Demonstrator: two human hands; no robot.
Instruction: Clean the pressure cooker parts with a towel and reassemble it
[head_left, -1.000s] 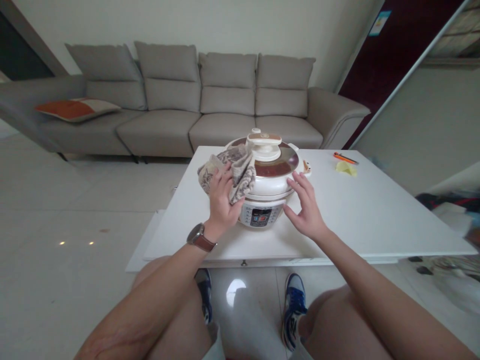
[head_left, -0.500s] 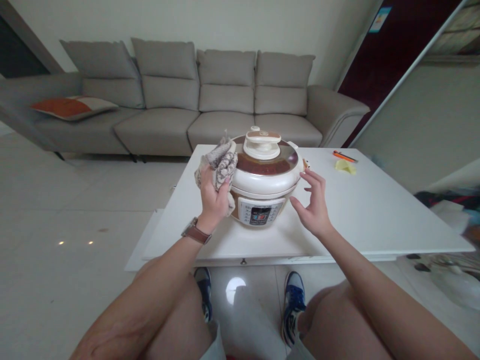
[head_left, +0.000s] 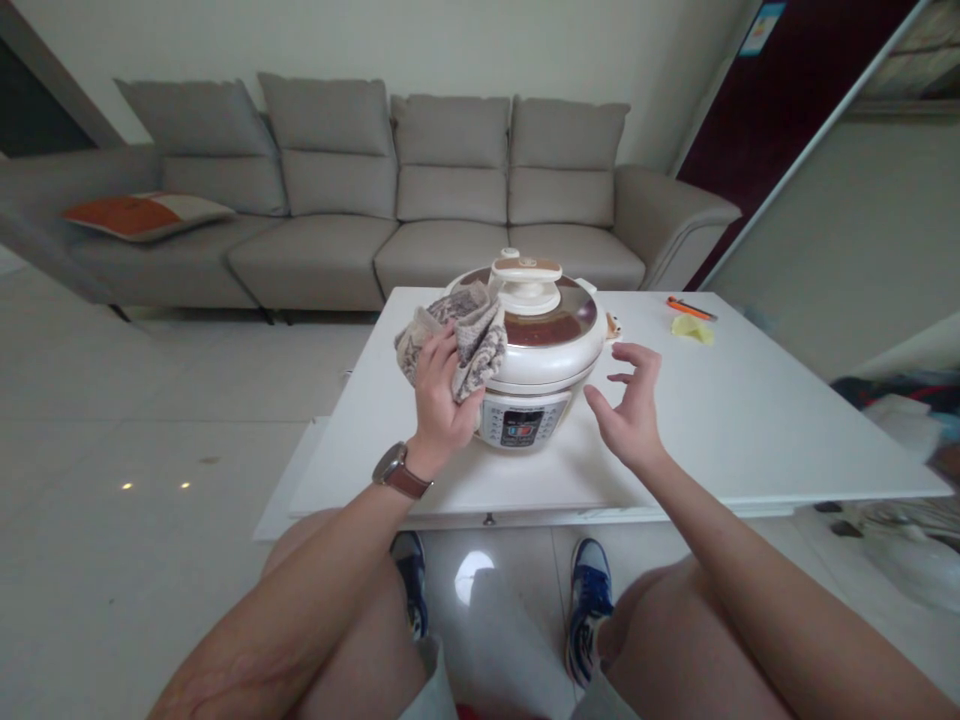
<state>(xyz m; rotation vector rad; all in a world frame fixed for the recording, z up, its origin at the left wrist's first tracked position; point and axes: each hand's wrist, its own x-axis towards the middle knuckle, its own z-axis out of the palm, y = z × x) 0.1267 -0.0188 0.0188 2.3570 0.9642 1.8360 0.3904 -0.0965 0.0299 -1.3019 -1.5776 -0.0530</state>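
Observation:
An electric pressure cooker (head_left: 551, 365), white with a shiny brown lid top, stands upright on the white table (head_left: 720, 420). Its control panel (head_left: 521, 425) faces me, and a handle (head_left: 527, 275) rises from the lid. My left hand (head_left: 444, 395) grips a crumpled grey-and-beige cloth (head_left: 461, 335), pressed against the left side of the cooker and covering part of its lid edge. To the right of the cooker, my right hand (head_left: 630, 405) hovers with fingers apart and curved, holding nothing, close to the cooker's side but apart from it.
On the table's far right lie an orange utility knife (head_left: 691, 309) and a yellow scrap (head_left: 693, 329). Beyond the table is a grey sofa (head_left: 450, 240) with an orange-and-white cushion (head_left: 146, 215). A drawer knob (head_left: 490, 519) shows at the near edge.
My left hand has shifted right and slightly down, with the cloth spreading further over the lid's left edge and the cooker's front. My right hand has moved slightly away from the cooker.

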